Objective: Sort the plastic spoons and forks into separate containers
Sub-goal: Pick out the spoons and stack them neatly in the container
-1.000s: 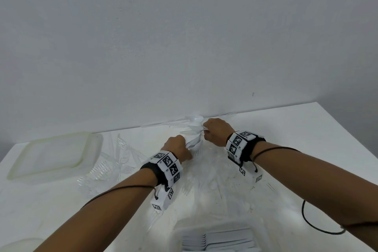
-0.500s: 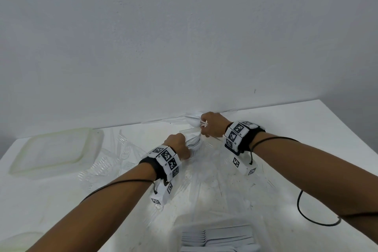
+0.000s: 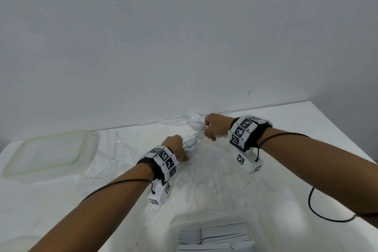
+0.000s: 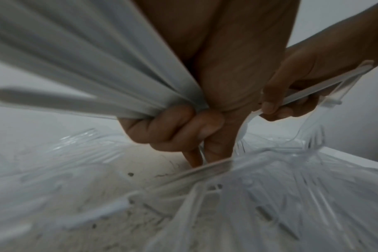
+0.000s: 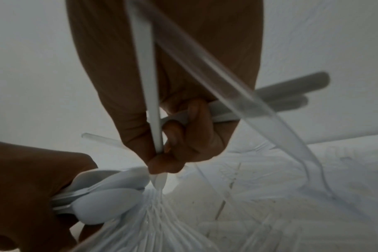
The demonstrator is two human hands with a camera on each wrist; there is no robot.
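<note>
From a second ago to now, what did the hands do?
The right hand moved a little away from the left hand, toward the wall, gripping white cutlery handles. The left hand barely moved and holds its bunch of white spoons. The lidded container, the clear forks and the near tray stayed put.

Two bare forearms are reaching over a white table (image 3: 306, 129). The left hand (image 3: 176, 147) is gripping clear cutlery (image 3: 190, 145); the right hand (image 3: 216, 126) is pinching white spoons (image 3: 195, 124). A lidded container (image 3: 49, 153) is sitting left; forks (image 3: 212, 237) are lying in a near container.
</note>
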